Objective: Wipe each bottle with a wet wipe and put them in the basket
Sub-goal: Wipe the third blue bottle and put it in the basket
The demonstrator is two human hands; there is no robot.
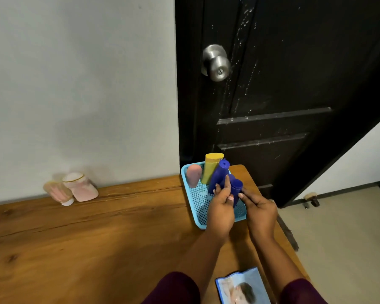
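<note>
Bench (pixel 75 238) of brown wood runs along a pale wall. At far left, close to the wall, stand two items outside the basket: a blurred pale bottle with a white cap (pixel 58 194), leaning, and touching it on the right a wider pink bottle (pixel 82 188).

Right of centre, a light blue mesh basket (pixel 196 202) sits at the bench's far right corner. It holds a small pink bottle (pixel 194 175) at its back left, then an upright yellow bottle (pixel 211 170). A tall blue bottle (pixel 217 178) comes next, tilted to the right, and just beside it a shorter blue bottle (pixel 237 187).

The left hand (pixel 221 207) is over the basket, its fingers and thumb curled round the lower part of the tall blue bottle. The right hand (pixel 260 212) is just beside it, its thumb tip touching the shorter blue bottle. Its other fingers are hidden, so its grip cannot be told.

A wet wipe pack (pixel 241 286) lies flat at the near edge of the bench, between the forearms. Behind the basket stands a black door (pixel 283 84) with a metal knob (pixel 217 62).
</note>
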